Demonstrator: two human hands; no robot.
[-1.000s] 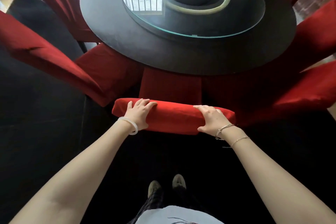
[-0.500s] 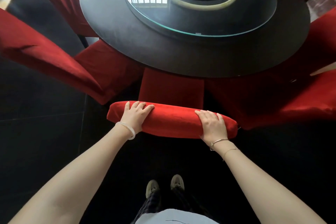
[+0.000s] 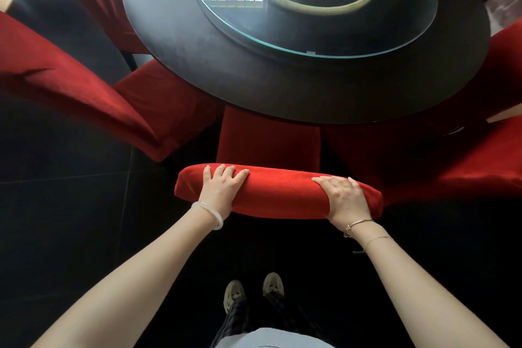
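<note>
A red velvet chair stands in front of me, its seat (image 3: pixel 268 138) partly tucked under a round dark table (image 3: pixel 175 37). Its padded top rail (image 3: pixel 279 195) runs left to right below the seat. My left hand (image 3: pixel 221 189) lies over the rail near its left end, fingers draped across the top and thumb hidden. Near the right end, my right hand (image 3: pixel 346 198) grips the rail with fingers curled over it. I wear bracelets on both wrists.
A glass turntable (image 3: pixel 395 45) sits on the table. More red chairs crowd in at the left (image 3: pixel 70 87) and right (image 3: pixel 466 167), close beside this one. The floor (image 3: pixel 56 220) is dark tile, and my shoes (image 3: pixel 254 291) stand just behind the chair.
My right hand slid from the rail's far right end onto its top. The rail tilted slightly, its left end now higher. The table looks a little nearer.
</note>
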